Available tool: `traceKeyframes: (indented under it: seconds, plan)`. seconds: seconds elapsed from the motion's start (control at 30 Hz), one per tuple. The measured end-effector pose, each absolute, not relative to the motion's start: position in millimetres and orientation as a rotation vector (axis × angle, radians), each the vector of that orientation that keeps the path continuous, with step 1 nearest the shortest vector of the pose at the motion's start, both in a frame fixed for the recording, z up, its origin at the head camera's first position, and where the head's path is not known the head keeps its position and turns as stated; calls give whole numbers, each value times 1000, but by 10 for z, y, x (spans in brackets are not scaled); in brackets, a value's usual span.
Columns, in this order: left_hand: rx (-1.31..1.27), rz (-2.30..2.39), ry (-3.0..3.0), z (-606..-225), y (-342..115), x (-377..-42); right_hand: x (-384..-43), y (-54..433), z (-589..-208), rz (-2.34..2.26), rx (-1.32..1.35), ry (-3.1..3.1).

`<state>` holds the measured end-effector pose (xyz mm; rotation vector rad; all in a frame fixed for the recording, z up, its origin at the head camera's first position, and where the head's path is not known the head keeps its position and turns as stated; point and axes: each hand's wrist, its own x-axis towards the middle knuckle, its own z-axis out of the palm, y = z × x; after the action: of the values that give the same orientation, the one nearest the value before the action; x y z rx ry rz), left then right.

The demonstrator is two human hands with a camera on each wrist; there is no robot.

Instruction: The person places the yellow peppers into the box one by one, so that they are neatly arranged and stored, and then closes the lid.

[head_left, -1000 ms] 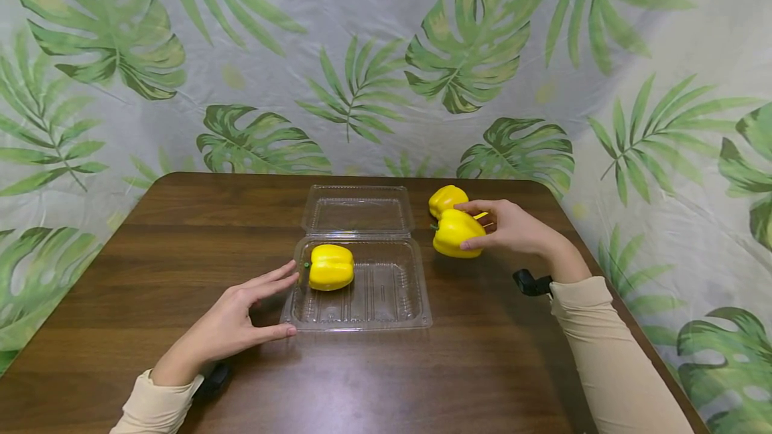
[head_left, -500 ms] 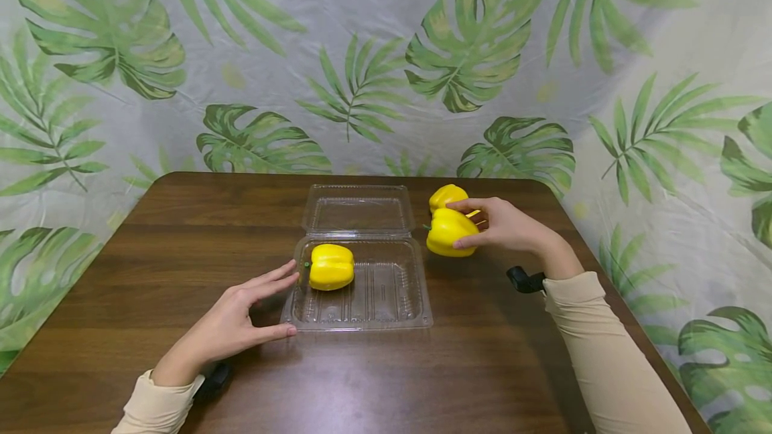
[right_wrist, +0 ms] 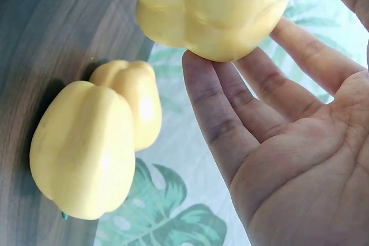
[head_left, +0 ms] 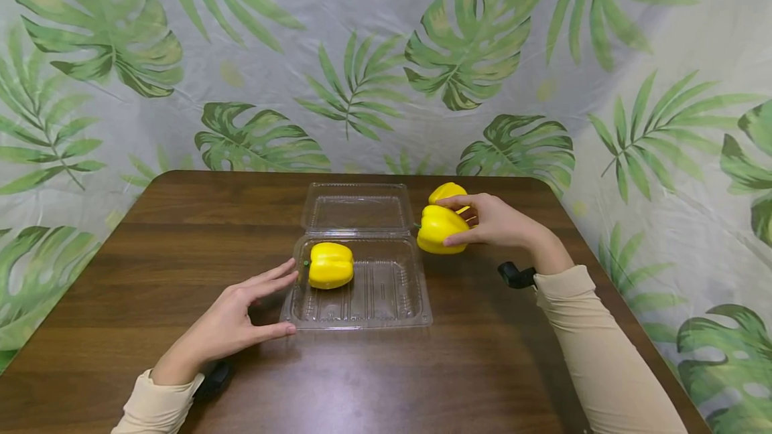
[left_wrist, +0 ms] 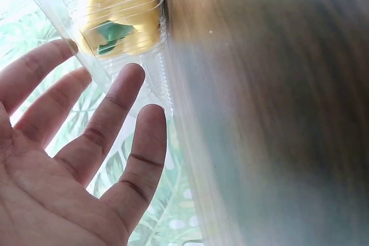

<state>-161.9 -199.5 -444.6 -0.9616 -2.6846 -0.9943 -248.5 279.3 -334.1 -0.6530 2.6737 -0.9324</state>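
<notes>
My right hand [head_left: 506,223] grips a yellow bell pepper [head_left: 439,230], its green stem facing left, just above the table by the right rim of a clear plastic clamshell container [head_left: 386,300]. The right wrist view has the fingertips against this pepper's [right_wrist: 219,15] blunt end. Another yellow bell pepper [head_left: 331,265] lies on its side in the left part of the container's base. My left hand [head_left: 223,320] is at the container's left edge, fingers spread and nearly straight. In the left wrist view its fingertips [left_wrist: 151,119] are at the clear wall, and the hand grips nothing.
The container's lid [head_left: 356,213] lies folded back flat. Behind the right hand a yellow pepper [head_left: 445,191] is partly hidden; the right wrist view shows a near pepper [right_wrist: 83,151] and a farther pepper [right_wrist: 138,99] on the table. A leaf-patterned cloth [head_left: 374,146] hangs behind the table [head_left: 241,199].
My right hand has moved left with the pepper, bringing it closer to the container's right rim. The left hand and the pepper in the container have stayed put.
</notes>
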Motion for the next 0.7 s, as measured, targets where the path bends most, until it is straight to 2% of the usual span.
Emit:
traceKeyframes:
  seconds: [0.7]
  plan:
    - [-978, -1023, -2653, -4447, -1988, -1620, -2507, 2558, -3329, -893, -690, 2663]
